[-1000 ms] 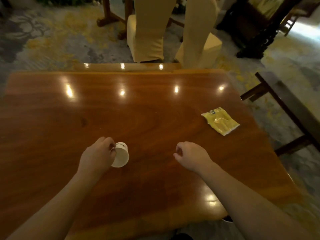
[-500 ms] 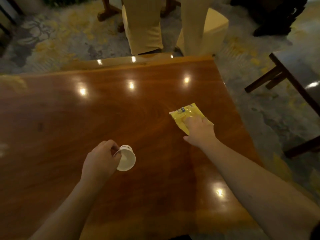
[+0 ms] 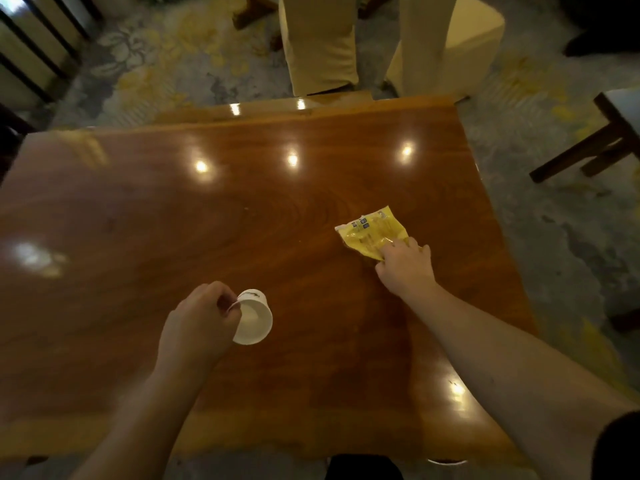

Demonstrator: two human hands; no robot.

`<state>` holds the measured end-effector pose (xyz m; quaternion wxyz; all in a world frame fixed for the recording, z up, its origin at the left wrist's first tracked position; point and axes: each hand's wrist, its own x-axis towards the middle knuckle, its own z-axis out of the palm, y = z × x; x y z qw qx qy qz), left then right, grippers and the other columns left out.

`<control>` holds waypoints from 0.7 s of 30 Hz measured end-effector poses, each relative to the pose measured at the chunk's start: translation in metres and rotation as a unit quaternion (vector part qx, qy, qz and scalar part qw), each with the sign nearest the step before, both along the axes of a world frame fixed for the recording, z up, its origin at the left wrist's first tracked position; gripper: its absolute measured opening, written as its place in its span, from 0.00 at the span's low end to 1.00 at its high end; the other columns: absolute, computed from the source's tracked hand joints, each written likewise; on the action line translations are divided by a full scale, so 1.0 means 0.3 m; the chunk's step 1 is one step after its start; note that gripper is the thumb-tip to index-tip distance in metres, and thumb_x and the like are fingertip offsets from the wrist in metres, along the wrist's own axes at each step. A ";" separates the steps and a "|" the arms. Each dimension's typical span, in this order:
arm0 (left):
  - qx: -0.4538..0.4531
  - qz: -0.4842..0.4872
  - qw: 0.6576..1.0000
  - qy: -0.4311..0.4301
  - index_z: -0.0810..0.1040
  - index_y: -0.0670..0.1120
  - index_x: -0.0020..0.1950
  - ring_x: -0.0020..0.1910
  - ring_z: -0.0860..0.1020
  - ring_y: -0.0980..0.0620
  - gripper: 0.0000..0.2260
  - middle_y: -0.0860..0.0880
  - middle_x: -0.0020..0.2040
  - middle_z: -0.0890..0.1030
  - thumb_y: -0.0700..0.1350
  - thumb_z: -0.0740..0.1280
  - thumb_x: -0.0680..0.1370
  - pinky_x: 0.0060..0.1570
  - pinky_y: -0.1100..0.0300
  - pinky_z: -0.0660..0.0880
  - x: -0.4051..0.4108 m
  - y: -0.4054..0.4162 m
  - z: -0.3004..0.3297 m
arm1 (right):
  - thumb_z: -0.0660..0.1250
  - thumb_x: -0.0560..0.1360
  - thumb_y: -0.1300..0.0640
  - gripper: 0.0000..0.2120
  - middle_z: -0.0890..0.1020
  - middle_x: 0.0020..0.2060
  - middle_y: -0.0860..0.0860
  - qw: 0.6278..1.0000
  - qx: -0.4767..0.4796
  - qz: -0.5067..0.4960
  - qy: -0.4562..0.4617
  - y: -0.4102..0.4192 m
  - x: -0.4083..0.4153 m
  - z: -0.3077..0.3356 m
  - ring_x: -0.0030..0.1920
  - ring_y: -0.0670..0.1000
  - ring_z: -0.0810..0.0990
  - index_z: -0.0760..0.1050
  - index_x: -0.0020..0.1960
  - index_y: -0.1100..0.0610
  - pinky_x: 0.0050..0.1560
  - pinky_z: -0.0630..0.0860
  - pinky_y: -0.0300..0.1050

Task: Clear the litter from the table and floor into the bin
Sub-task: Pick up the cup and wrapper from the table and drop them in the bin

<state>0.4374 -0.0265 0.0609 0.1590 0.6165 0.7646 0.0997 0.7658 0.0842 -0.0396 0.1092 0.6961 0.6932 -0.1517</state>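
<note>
A small white paper cup [image 3: 254,320] is held by its rim in my left hand [image 3: 197,323], tilted with its mouth facing me, just above the glossy wooden table [image 3: 242,220]. A yellow snack wrapper [image 3: 372,233] lies on the table at the right. My right hand [image 3: 405,268] pinches the wrapper's near corner, and that end looks crumpled and slightly lifted. No bin can be made out in this view.
Two chairs with cream covers [image 3: 322,43] stand at the table's far edge. A dark wooden bench or table [image 3: 609,133] is at the right on the patterned carpet. A dark slatted chair [image 3: 31,53] is at the far left.
My right hand reached forward and right from the table's middle to the yellow wrapper and took hold of its near corner. The left hand kept hold of the cup.
</note>
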 end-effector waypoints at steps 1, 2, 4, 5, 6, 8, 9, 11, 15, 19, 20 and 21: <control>0.006 0.012 1.000 -0.004 0.77 0.54 0.44 0.36 0.76 0.59 0.05 0.58 0.41 0.78 0.47 0.73 0.73 0.31 0.62 0.70 -0.022 -0.083 0.030 | 0.58 0.79 0.49 0.18 0.79 0.63 0.56 1.000 0.018 0.020 0.007 -0.062 -0.030 0.027 0.69 0.61 0.70 0.75 0.64 0.55 0.69 0.65 0.67; 0.011 0.015 1.000 -0.002 0.77 0.54 0.43 0.36 0.76 0.58 0.05 0.58 0.41 0.78 0.47 0.73 0.73 0.31 0.61 0.71 -0.035 -0.108 0.029 | 0.58 0.79 0.49 0.17 0.79 0.61 0.56 0.999 0.029 0.031 0.015 -0.086 -0.038 0.033 0.69 0.61 0.70 0.75 0.63 0.55 0.69 0.66 0.66; 0.021 0.022 1.000 -0.003 0.77 0.54 0.43 0.36 0.76 0.59 0.05 0.58 0.40 0.78 0.47 0.73 0.73 0.30 0.62 0.70 -0.058 -0.168 0.028 | 0.59 0.79 0.49 0.16 0.80 0.60 0.55 0.997 0.048 0.044 0.037 -0.150 -0.060 0.047 0.68 0.59 0.71 0.76 0.60 0.54 0.69 0.67 0.65; 0.024 0.030 0.999 -0.003 0.77 0.53 0.43 0.36 0.75 0.59 0.05 0.58 0.40 0.78 0.47 0.73 0.73 0.30 0.63 0.68 -0.072 -0.219 0.039 | 0.59 0.78 0.49 0.15 0.80 0.60 0.54 0.996 0.058 0.056 0.048 -0.202 -0.079 0.059 0.68 0.59 0.71 0.77 0.60 0.54 0.69 0.67 0.65; 0.033 0.034 0.999 -0.003 0.77 0.53 0.43 0.35 0.75 0.59 0.05 0.58 0.40 0.78 0.47 0.73 0.73 0.29 0.64 0.67 -0.088 -0.267 0.044 | 0.59 0.78 0.48 0.15 0.80 0.60 0.54 0.994 0.068 0.067 0.058 -0.255 -0.097 0.071 0.68 0.59 0.71 0.77 0.59 0.54 0.69 0.67 0.64; 0.044 0.048 0.998 -0.011 0.77 0.53 0.43 0.36 0.75 0.59 0.05 0.58 0.40 0.77 0.48 0.73 0.73 0.30 0.64 0.68 -0.119 -0.389 0.053 | 0.59 0.77 0.47 0.16 0.80 0.61 0.53 0.990 0.082 0.091 0.073 -0.375 -0.142 0.108 0.68 0.59 0.71 0.78 0.59 0.53 0.69 0.67 0.64; 0.041 0.062 0.997 -0.018 0.77 0.54 0.44 0.37 0.75 0.59 0.05 0.59 0.40 0.77 0.48 0.72 0.74 0.31 0.63 0.69 -0.135 -0.462 0.058 | 0.59 0.77 0.47 0.16 0.80 0.61 0.53 0.988 0.089 0.103 0.078 -0.447 -0.165 0.126 0.69 0.59 0.71 0.78 0.59 0.53 0.70 0.66 0.64; 0.036 0.079 0.995 -0.037 0.76 0.55 0.45 0.38 0.76 0.58 0.05 0.59 0.41 0.78 0.49 0.72 0.74 0.32 0.63 0.70 -0.163 -0.594 0.055 | 0.60 0.77 0.47 0.16 0.80 0.63 0.53 0.984 0.097 0.123 0.088 -0.586 -0.204 0.155 0.71 0.59 0.69 0.78 0.58 0.53 0.71 0.64 0.64; 0.038 0.108 0.992 -0.052 0.76 0.55 0.46 0.39 0.77 0.57 0.06 0.57 0.41 0.79 0.50 0.73 0.74 0.35 0.61 0.74 -0.207 -0.881 0.049 | 0.59 0.78 0.48 0.14 0.77 0.67 0.53 0.979 0.100 0.143 0.109 -0.896 -0.270 0.234 0.77 0.61 0.63 0.78 0.58 0.53 0.74 0.59 0.68; 0.044 0.140 0.986 -0.077 0.76 0.57 0.44 0.36 0.77 0.58 0.07 0.59 0.39 0.78 0.50 0.73 0.74 0.31 0.64 0.71 -0.227 -1.178 0.058 | 0.62 0.79 0.48 0.10 0.81 0.58 0.49 0.972 0.110 0.159 0.133 -1.235 -0.315 0.326 0.68 0.56 0.73 0.78 0.55 0.50 0.67 0.71 0.60; 0.042 0.144 0.985 -0.085 0.76 0.57 0.45 0.37 0.77 0.59 0.07 0.59 0.39 0.78 0.49 0.73 0.74 0.31 0.64 0.70 -0.229 -1.241 0.056 | 0.62 0.79 0.48 0.09 0.81 0.51 0.47 0.970 0.114 0.166 0.138 -1.311 -0.321 0.343 0.59 0.53 0.77 0.78 0.53 0.49 0.61 0.75 0.55; 0.039 0.147 0.983 -0.099 0.77 0.56 0.45 0.38 0.77 0.58 0.06 0.59 0.40 0.78 0.49 0.73 0.74 0.32 0.64 0.71 -0.229 -1.298 0.053 | 0.62 0.78 0.47 0.09 0.80 0.46 0.46 0.967 0.116 0.176 0.141 -1.384 -0.324 0.357 0.51 0.50 0.78 0.77 0.52 0.49 0.54 0.77 0.52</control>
